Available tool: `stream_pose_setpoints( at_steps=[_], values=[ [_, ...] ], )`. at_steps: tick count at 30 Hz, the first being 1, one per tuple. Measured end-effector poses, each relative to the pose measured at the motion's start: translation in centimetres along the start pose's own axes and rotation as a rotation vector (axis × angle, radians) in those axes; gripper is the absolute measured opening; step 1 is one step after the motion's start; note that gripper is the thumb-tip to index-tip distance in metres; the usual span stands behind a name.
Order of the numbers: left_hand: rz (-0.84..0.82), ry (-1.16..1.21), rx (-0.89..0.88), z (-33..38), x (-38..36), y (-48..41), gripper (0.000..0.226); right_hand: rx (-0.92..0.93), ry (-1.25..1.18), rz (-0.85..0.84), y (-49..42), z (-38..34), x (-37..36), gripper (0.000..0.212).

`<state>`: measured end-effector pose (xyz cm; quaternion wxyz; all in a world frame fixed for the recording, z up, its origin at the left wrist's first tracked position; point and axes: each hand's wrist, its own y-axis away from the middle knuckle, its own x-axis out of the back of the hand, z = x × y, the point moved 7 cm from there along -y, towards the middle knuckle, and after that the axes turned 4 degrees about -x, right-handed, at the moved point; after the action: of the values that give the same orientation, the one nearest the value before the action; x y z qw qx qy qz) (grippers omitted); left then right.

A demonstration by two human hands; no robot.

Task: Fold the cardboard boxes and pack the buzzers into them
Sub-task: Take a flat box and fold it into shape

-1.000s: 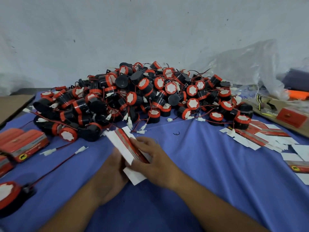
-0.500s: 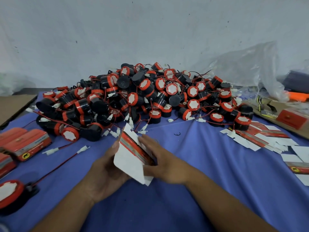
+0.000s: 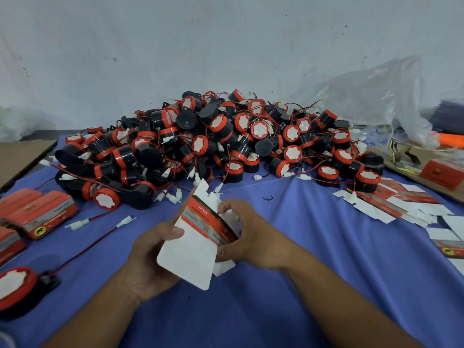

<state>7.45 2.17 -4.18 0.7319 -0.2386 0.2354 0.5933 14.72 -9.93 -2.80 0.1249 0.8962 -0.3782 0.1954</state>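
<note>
Both of my hands hold one flat cardboard box blank (image 3: pixel 193 249), white inside with red and grey print, above the blue cloth. My left hand (image 3: pixel 150 259) grips its left edge, thumb on the white flap. My right hand (image 3: pixel 247 232) pinches the right side, fingers curled into the opening. A big pile of black and red buzzers (image 3: pixel 218 141) with red wires lies behind. One loose buzzer (image 3: pixel 15 287) sits at the near left.
Folded red boxes (image 3: pixel 37 212) stand at the left. Flat box blanks (image 3: pixel 391 204) are spread at the right on the blue cloth (image 3: pixel 313 285). A clear plastic bag (image 3: pixel 371 101) and a cardboard sheet (image 3: pixel 426 169) lie at the back right.
The box blank has been lifted off the cloth and tipped upright. Its panels are spreading apart between my hands, with the large white flap now facing me.
</note>
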Motion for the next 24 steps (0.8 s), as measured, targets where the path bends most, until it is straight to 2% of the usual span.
stream_pose_setpoints(
  at_steps=[3, 4, 6, 7, 10, 12, 14, 18, 21, 24],
  values=[
    [-0.003, -0.022, -0.012, 0.3, -0.2, 0.1, 0.074, -0.010, -0.030, -0.103, 0.5, 0.0, 0.2, 0.061],
    [-0.050, -0.011, -0.008, 0.3, -0.5, 0.0, 0.078, -0.012, -0.038, -0.131, 0.6, 0.1, 0.3, 0.061],
    [-0.271, 0.102, 0.010, 0.1, -2.6, 0.2, 0.080, -0.009, -0.105, -0.181, 0.7, 0.1, 0.2, 0.060],
    [-0.324, 0.118, 0.017, -0.2, -3.2, 0.3, 0.081, 0.013, -0.136, -0.187, 0.7, -0.1, -0.1, 0.060],
    [-0.151, -0.201, -0.010, -1.2, -2.3, -0.4, 0.104, 0.125, -0.011, -0.030, 0.3, -1.2, -0.4, 0.055],
    [-0.057, -0.366, -0.018, -1.3, -1.7, -0.5, 0.105, 0.183, 0.054, 0.042, 0.2, -1.9, -0.7, 0.052],
    [-0.054, -0.384, -0.041, -1.0, -1.6, -0.4, 0.102, 0.180, 0.082, 0.057, 0.3, -1.9, -0.8, 0.051],
    [-0.030, -0.350, -0.108, 0.1, -1.5, -0.5, 0.114, 0.150, 0.265, 0.066, 0.7, -2.0, -0.5, 0.038],
    [0.043, -0.367, -0.139, 0.6, -1.6, -0.8, 0.109, 0.133, 0.313, 0.042, 1.0, -2.4, -0.7, 0.040],
    [0.101, -0.377, -0.160, 0.8, -1.2, -0.9, 0.107, 0.114, 0.340, 0.038, 1.3, -2.7, -0.8, 0.050]
  ],
)
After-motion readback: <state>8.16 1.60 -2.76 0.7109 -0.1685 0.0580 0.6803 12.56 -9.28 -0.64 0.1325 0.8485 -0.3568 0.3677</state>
